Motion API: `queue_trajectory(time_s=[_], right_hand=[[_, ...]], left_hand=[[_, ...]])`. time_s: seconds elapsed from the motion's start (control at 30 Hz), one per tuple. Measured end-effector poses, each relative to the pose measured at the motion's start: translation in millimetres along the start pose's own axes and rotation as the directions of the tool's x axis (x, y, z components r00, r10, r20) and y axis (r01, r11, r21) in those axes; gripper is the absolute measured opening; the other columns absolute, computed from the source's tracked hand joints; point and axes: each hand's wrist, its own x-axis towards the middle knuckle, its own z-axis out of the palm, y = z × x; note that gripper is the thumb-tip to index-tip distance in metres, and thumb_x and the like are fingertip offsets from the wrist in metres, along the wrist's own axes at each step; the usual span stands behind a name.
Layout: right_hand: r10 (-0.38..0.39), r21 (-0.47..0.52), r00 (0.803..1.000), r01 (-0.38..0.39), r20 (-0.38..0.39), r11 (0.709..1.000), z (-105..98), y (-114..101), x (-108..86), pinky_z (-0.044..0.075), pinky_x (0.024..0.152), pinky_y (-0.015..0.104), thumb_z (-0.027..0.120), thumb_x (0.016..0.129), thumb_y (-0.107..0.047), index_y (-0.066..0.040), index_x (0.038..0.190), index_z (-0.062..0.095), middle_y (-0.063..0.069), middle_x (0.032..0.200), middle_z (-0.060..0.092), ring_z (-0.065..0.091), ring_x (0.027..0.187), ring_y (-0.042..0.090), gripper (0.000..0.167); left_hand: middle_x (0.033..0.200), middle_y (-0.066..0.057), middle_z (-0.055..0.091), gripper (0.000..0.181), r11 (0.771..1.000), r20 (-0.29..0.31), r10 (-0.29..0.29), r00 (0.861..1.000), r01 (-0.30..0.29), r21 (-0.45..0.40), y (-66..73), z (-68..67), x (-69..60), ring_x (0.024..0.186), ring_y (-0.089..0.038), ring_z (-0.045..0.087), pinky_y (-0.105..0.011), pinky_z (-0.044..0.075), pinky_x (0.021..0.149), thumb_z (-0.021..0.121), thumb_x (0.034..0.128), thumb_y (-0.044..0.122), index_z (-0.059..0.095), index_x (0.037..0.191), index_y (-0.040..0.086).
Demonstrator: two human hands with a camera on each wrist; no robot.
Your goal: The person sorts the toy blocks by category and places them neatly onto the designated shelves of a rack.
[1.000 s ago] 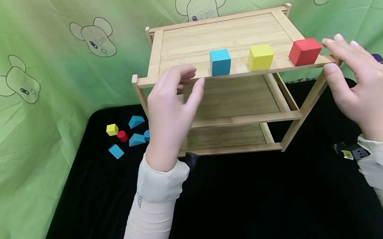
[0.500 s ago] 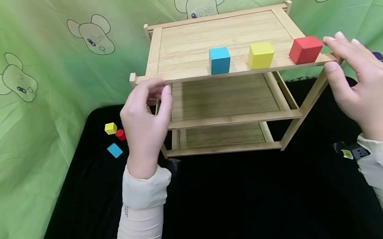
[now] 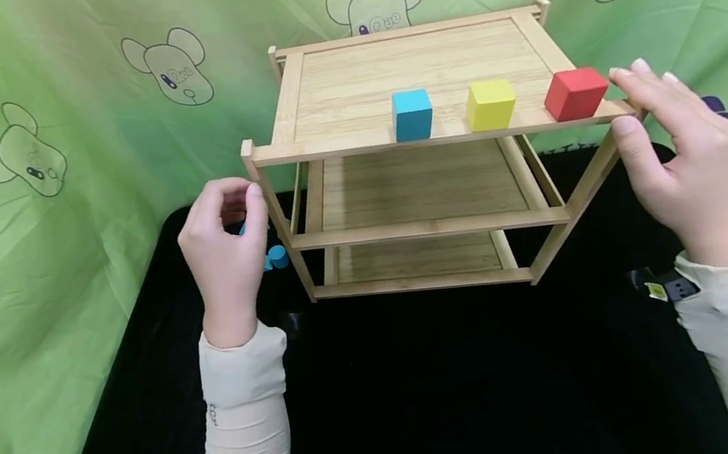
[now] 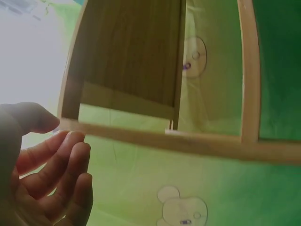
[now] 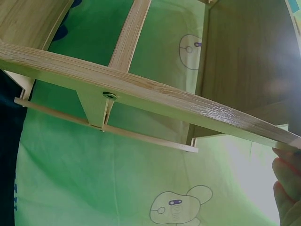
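A light wooden three-tier shelf [image 3: 329, 94] stands ahead. Along the front edge of its top board sit a blue cube [image 3: 412, 116], a yellow cube [image 3: 491, 105] and a red cube [image 3: 576, 94]. My left hand [image 3: 221, 250] is just left of the front left post, its fingers loosely bent and holding nothing; whether the fingertips touch the post cannot be told. My right hand [image 3: 701, 166] holds the front right corner beside the red cube, thumb in front and fingers on the outer side. Only its fingertips [image 5: 288, 181] show in the right wrist view, against the frame.
A blue cylinder [image 3: 278, 256] lies on the black cloth [image 3: 433, 391] left of the shelf. My left hand hides other small blocks there. Green curtains [image 3: 59, 61] with mouse drawings hang behind and at the sides.
My left hand has moved left and slightly down, from beside the blue cube, past the top board's front left corner. The right hand stays at its corner, and the three cubes keep their places.
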Motion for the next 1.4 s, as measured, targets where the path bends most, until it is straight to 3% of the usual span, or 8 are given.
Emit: queue_trajectory(time_s=[0.47,0.67,0.93,1.17,1.4], right_hand=[[-0.009,-0.022,1.0,0.009,0.025,1.0,-5,1,0.6,0.038,0.115,0.039,0.056,0.1,-0.039,-0.007,0.13,0.069,0.031,0.111,0.069,0.058,0.129,0.021,0.047],[-0.003,-0.04,1.0,0.004,0.021,0.999,-7,-6,1.7,0.038,0.116,0.038,0.055,0.1,-0.04,-0.001,0.127,0.069,0.027,0.119,0.067,0.058,0.128,0.024,0.05],[-0.024,-0.042,0.999,0.026,0.048,0.999,-7,-16,3.5,0.037,0.117,0.039,0.053,0.1,-0.045,0.003,0.127,0.068,0.026,0.125,0.065,0.058,0.128,0.032,0.056],[-0.042,-0.06,0.998,0.044,0.045,0.997,-7,-12,2.3,0.036,0.118,0.04,0.051,0.101,-0.051,0.002,0.128,0.067,0.025,0.125,0.065,0.059,0.128,0.034,0.062],[-0.044,-0.065,0.997,0.048,0.058,0.997,-8,-10,2.3,0.035,0.118,0.041,0.05,0.101,-0.051,0.001,0.129,0.067,0.024,0.127,0.064,0.058,0.129,0.033,0.062]], left_hand=[[0.089,-0.014,0.072,0.017,0.983,-0.008,-0.153,0.988,0.153,0.098,-29.5,-9.8,2.9,0.078,-0.022,0.066,-0.016,0.047,0.071,0.062,0.0972,0.012,0.07,0.103,-0.003],[0.093,-0.013,0.072,0.019,0.968,0.02,-0.209,0.978,0.204,0.146,-49.6,-11.0,5.5,0.081,-0.021,0.065,-0.022,0.048,0.074,0.06,0.0981,0.012,0.069,0.107,-0.002],[0.1,-0.016,0.071,0.026,0.915,0.07,-0.321,0.944,0.291,0.281,-87.2,-21.8,5.6,0.09,-0.028,0.066,-0.043,0.051,0.083,0.054,0.1008,0.019,0.068,0.11,-0.001],[0.105,-0.018,0.069,0.029,0.868,0.108,-0.403,0.909,0.342,0.36,-110.7,-34.2,9.0,0.097,-0.032,0.064,-0.045,0.05,0.089,0.052,0.101,0.019,0.066,0.113,-0.003],[0.107,-0.02,0.066,0.029,0.844,0.159,-0.449,0.879,0.359,0.398,-122.6,-38.0,6.5,0.099,-0.034,0.062,-0.046,0.05,0.088,0.051,0.1013,0.018,0.065,0.113,-0.004]])
